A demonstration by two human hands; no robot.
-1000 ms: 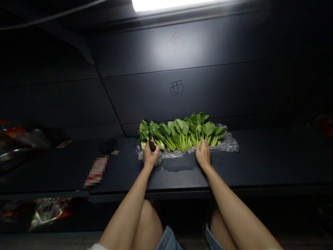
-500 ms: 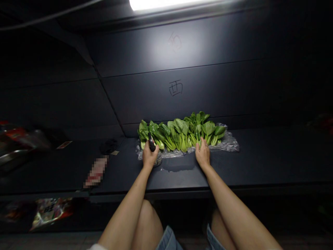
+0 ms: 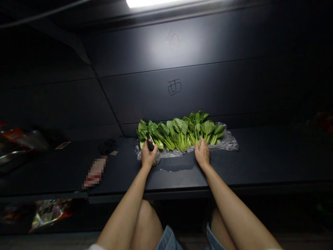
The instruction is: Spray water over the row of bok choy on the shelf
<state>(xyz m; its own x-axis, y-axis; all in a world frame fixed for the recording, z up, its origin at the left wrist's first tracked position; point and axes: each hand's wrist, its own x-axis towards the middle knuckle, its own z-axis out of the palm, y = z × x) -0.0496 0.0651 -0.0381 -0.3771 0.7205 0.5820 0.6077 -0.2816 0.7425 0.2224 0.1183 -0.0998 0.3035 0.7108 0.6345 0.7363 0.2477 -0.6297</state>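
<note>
A row of green bok choy lies on a clear plastic sheet on a dark shelf. My left hand is closed around a small black-topped bottle at the left end of the greens. My right hand rests with fingers stretched out at the stems near the middle right of the row. A wet patch shines on the shelf between my hands.
A dark wall with scrawled marks rises behind the shelf. A small dark object and a packet lie to the left. Shiny packages sit lower left. My bare knees are under the shelf edge.
None apart from a slight shift of the camera; both hands stay where they were.
</note>
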